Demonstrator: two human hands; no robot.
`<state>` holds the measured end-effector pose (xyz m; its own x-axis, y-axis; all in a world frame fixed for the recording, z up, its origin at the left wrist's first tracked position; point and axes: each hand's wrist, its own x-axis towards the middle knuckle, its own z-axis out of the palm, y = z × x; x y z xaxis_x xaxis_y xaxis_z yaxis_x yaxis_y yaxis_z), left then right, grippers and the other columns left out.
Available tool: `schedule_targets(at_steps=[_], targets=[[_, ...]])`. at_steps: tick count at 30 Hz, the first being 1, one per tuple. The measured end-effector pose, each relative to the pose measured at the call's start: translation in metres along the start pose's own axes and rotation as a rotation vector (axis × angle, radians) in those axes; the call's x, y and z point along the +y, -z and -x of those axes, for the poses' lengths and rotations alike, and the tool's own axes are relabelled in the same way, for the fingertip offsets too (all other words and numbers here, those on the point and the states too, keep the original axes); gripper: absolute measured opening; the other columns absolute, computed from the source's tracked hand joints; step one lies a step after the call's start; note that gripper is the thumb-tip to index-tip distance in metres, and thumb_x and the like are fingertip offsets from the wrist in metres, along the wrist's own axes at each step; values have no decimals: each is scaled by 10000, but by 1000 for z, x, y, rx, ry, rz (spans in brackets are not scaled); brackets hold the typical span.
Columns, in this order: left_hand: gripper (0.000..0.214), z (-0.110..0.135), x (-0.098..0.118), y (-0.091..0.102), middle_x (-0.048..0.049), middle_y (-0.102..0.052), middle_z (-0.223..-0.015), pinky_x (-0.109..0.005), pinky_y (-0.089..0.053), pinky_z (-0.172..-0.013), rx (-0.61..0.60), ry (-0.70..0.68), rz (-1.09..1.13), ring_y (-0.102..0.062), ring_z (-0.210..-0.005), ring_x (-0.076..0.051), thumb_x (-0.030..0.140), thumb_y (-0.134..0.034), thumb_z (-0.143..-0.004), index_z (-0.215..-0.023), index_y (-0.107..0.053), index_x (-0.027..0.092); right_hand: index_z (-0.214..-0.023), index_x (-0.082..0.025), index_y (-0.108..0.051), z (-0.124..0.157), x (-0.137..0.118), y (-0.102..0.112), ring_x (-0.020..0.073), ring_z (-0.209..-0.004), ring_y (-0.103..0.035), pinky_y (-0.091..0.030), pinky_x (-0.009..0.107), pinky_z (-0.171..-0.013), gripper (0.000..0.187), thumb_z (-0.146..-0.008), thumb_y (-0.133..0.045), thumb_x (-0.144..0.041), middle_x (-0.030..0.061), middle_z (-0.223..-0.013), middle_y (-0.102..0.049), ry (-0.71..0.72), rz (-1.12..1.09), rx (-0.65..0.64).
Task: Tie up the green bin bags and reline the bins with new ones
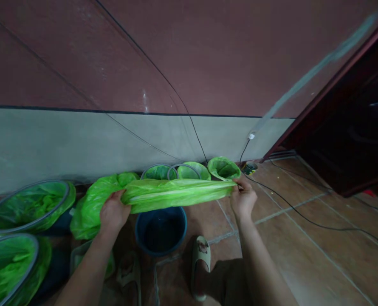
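Observation:
A bright green plastic bag (179, 195) is stretched sideways between my hands at about the height of the bins' rims in view. Its left end is gripped by my left hand (114, 211), fingers closed. My right hand (242, 197) pinches the right end near its edge. Below the bag stands a dark blue bucket (161, 250) with no liner over its rim. Left of it, behind my left hand, lies a puffed green bag (90, 208). The bag partly hides the small bins along the wall.
Large green-lined bins (36, 182) (26, 234) stand at the left. Small green-lined bins (224, 159) (198, 165) line the wall. A black cable (291, 208) crosses the tiled floor near a tin can (250, 168). A dark door (345, 127) is at the right.

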<state>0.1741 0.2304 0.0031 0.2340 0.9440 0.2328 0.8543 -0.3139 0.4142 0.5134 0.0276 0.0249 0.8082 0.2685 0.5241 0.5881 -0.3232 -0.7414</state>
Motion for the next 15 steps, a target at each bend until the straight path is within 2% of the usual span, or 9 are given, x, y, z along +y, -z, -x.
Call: schedule_targets(at_steps=[3,7,9,12,15], targets=[[532,0,-1,-13,-180,-604,-1265,-438,-452,-1023,37,-65,-12,-560,-1183,-323,135,-550,-711,-1239,-580,81,-987,-110,-725,17,16,-18,231,-778,-668,-510,341,-745,388,-761,-425,-209,147,-932,-727,-31,130,-183],[468,-3,13,-19,-129,-500,-1411,-467,-376,-1083,113,-153,-34,-451,-1305,-299,137,-486,-782,-1233,-607,176,-939,-203,-749,30,26,-35,226,-826,-686,-491,310,-755,357,-731,-472,-117,112,-881,-741,49,464,-693],[450,-6,19,-20,-94,-467,-1444,-496,-369,-1066,138,-136,-53,-457,-1286,-307,150,-479,-798,-1213,-635,224,-862,-213,-752,31,28,-39,235,-805,-689,-488,318,-724,308,-739,-490,-107,112,-822,-736,50,599,-869],[472,-8,23,-19,-59,-451,-1457,-511,-353,-1055,181,-142,-41,-454,-1266,-317,160,-494,-786,-1222,-641,265,-830,-200,-736,36,23,-41,253,-797,-684,-494,339,-700,227,-742,-539,-130,111,-808,-728,41,659,-955],[523,-9,28,-18,-36,-432,-1468,-494,-319,-1083,204,-177,19,-422,-1292,-303,170,-504,-771,-1269,-608,290,-942,-179,-719,51,6,-43,275,-913,-667,-498,360,-800,292,-687,-606,-96,125,-937,-727,127,433,-843]])
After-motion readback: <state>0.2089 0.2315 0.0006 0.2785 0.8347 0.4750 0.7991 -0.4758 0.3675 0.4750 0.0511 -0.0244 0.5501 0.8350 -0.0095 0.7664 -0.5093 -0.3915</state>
